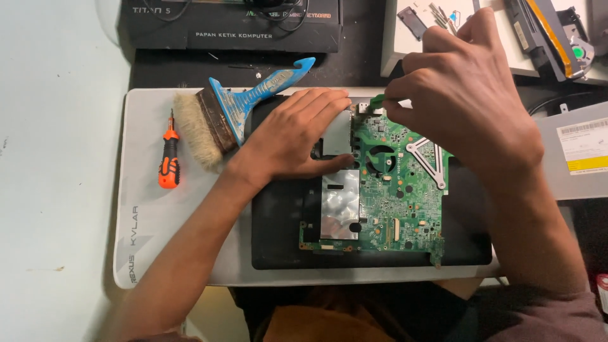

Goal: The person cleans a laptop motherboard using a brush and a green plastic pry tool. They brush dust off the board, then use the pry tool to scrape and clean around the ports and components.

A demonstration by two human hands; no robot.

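A green circuit board (pixel 399 209) with a shiny silver foil patch lies in a black laptop base (pixel 278 234) on a grey mat (pixel 145 215). My left hand (pixel 291 136) rests flat on the board's upper left corner, pressing on a silver metal part. Over the board's top edge, my right hand (pixel 465 95) pinches a small green tool (pixel 378 100) whose tip touches the board near a connector. What lies under the right palm is hidden.
A blue-handled paintbrush (pixel 237 111) and an orange-and-black screwdriver (pixel 168 158) lie on the mat's left part. A black keyboard box (pixel 231 25) sits at the back. A white tray with small parts (pixel 411 28), a fan part (pixel 579 47) and a silver drive (pixel 579 152) are at right.
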